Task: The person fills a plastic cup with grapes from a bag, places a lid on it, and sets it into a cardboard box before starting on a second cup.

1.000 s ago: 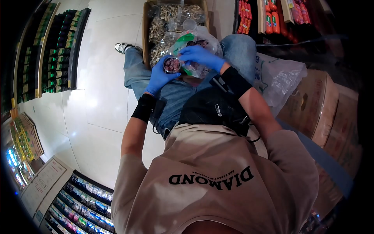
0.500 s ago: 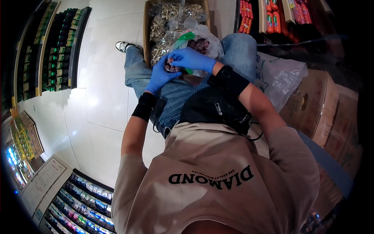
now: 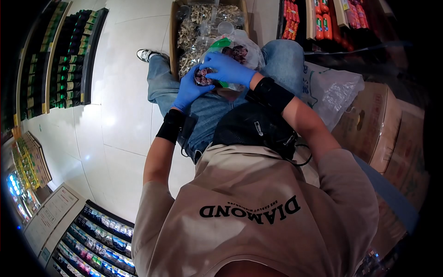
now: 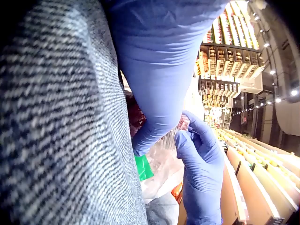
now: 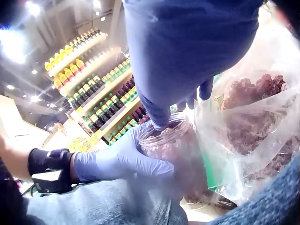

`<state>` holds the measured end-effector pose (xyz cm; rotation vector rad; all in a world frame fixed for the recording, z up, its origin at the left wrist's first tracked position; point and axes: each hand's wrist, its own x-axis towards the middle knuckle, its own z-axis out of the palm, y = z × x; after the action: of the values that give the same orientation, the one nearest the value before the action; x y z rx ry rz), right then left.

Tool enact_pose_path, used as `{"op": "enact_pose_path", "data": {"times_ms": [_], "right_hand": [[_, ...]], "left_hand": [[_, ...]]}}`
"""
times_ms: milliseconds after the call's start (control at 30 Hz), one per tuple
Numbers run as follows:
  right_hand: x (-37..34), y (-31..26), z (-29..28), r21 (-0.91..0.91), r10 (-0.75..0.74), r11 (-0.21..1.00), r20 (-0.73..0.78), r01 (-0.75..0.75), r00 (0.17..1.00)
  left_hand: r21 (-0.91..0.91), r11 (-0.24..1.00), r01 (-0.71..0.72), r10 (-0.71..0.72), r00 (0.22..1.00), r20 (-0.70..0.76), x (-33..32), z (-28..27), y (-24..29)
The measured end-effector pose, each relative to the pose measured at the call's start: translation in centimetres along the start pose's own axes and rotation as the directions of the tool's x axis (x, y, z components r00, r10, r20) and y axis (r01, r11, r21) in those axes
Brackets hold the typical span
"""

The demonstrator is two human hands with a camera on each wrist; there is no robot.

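Blue gloves are covering both hands: the left hand [image 3: 188,92] is grasping a clear jar [image 5: 183,157], its fingers wrapping the side, while the right hand [image 3: 228,69] is bending over the mouth with a fingertip resting inside; whether it is pinching anything, I cannot tell. Dark reddish clumps [image 3: 203,77] are filling the jar, which is sitting between the hands above the person's lap. Just beside it, a clear plastic bag [image 5: 243,159] with green print is holding more of these clumps. Under and beyond the bag, a cardboard box [image 3: 173,41] is holding brown dried pieces in clear packs. Jeans [image 3: 286,60] are flanking the box. Farther out, a white plastic bag [image 3: 334,87] is lying against cartons [image 3: 367,122], and red packs [image 3: 326,27] are filling a nearby shelf.
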<state>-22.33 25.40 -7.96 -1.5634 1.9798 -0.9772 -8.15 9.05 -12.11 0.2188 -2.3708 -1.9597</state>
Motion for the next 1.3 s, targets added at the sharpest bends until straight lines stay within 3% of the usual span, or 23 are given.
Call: {"op": "enact_pose_path", "data": {"times_ms": [200, 267, 400, 467, 500, 567, 600, 633, 700, 933, 1000, 1133, 1200, 1300], "right_hand": [[-0.2, 0.5, 0.5, -0.002, 0.023, 1.000, -0.019, -0.023, 1.000], [-0.5, 0.7, 0.4, 0.037, 0.048, 0.998, -0.158, -0.043, 0.986], [-0.8, 1.1, -0.1, 0.067, 0.000, 0.998, -0.223, 0.015, 0.975], [-1.1, 1.3, -0.4, 0.331, 0.184, 0.938, -0.229, -0.101, 0.956], [-1.4, 2.3, -0.3, 0.330, 0.182, 0.939, -0.228, -0.100, 0.957], [-1.9, 4.7, -0.2, 0.072, 0.206, 0.979, -0.320, -0.193, 0.925], [-2.4, 5.5, -0.3, 0.152, 0.368, 0.928, -0.217, -0.341, 0.904], [-2.9, 6.1, -0.2, 0.148, 0.368, 0.928, -0.217, -0.342, 0.904], [-4.0, 7.6, 0.8, -0.196, 0.283, 0.924, -0.228, -0.329, 0.932], [-3.9, 9.0, 2.7, -0.257, 0.241, 0.927, -0.147, -0.273, 0.959], [-3.8, 8.3, 2.8, -0.394, 0.236, 0.882, -0.105, -0.258, 0.966], [-3.5, 8.1, 2.6, -0.365, 0.290, 0.883, -0.071, -0.296, 0.954], [-3.5, 8.4, 2.7, -0.315, 0.197, 0.916, -0.189, -0.249, 0.962], [-3.4, 8.3, 2.5, -0.273, 0.183, 0.936, -0.166, -0.223, 0.969]], "left_hand": [[0.001, 1.000, -0.021, 0.021, 1.000, -0.020, 0.0, 0.1, 0.0], [0.022, 0.999, -0.045, 0.046, 0.999, -0.026, 0.0, 0.0, 0.0], [0.051, 0.998, -0.024, 0.025, 1.000, -0.011, 0.0, -0.1, 0.3], [0.043, 0.999, -0.027, 0.028, 1.000, -0.011, 0.1, 0.0, 0.3], [0.050, 0.998, -0.037, 0.038, 0.999, -0.016, 0.0, 0.0, 0.2], [0.058, 0.997, -0.046, 0.047, 0.999, -0.024, -0.1, -0.1, 0.3], [0.066, 0.997, -0.048, 0.050, 0.998, -0.033, -0.2, -0.1, 0.5], [0.072, 0.996, -0.052, 0.055, 0.998, -0.041, -0.1, 0.0, 0.6], [0.074, 0.996, -0.053, 0.056, 0.998, -0.037, 0.0, 0.0, 0.3], [0.078, 0.996, -0.052, 0.054, 0.998, -0.028, 0.1, -0.1, -0.2], [0.081, 0.996, -0.048, 0.050, 0.998, -0.023, 0.1, -0.1, 0.1], [0.085, 0.996, -0.042, 0.043, 0.999, -0.008, 0.0, -0.2, 0.6], [0.078, 0.996, -0.050, 0.052, 0.998, -0.021, 0.0, -0.1, 0.4], [0.077, 0.995, -0.057, 0.059, 0.998, -0.031, 0.1, -0.1, 0.2]]}}
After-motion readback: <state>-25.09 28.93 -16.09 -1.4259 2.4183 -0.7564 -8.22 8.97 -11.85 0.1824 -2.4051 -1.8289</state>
